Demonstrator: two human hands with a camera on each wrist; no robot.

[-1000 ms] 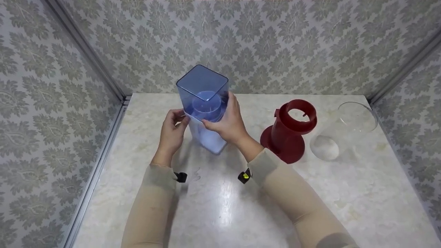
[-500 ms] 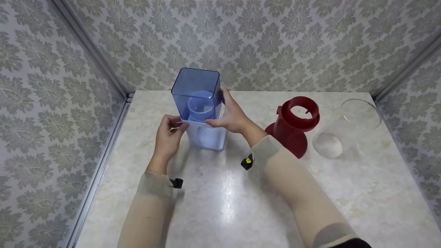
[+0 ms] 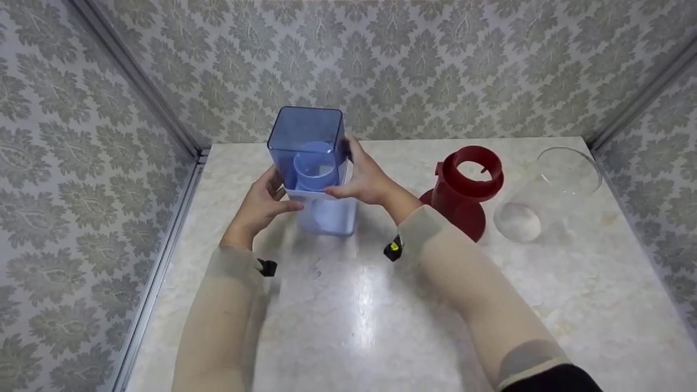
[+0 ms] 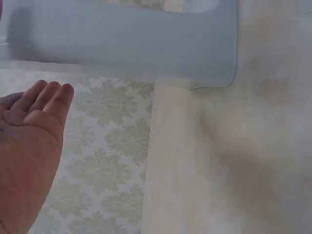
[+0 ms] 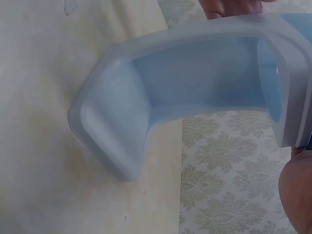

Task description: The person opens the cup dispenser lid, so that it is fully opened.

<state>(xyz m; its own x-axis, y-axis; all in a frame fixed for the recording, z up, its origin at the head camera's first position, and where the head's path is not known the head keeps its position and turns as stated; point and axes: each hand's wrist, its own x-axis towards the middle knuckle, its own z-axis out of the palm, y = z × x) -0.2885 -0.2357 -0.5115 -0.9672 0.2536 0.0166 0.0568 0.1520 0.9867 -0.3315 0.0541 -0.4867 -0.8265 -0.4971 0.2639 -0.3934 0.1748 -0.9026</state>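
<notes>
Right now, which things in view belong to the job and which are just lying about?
In the job:
Blue container, on top of the pale stand
Right hand, gripping near where they meet
Left hand, close alongside; contact unclear

Apparently just lying about:
Red stand, no hand on it
Clear vessel, also untouched

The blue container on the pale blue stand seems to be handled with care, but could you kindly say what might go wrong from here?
The pale blue stand might slip or twist: the right hand grips it near the top, while the left hand shows its fingers apart from it. The blue container on top could tip if the stand tilts. The right sleeve overlaps the red stand in the head view, so it may knock that.
</notes>
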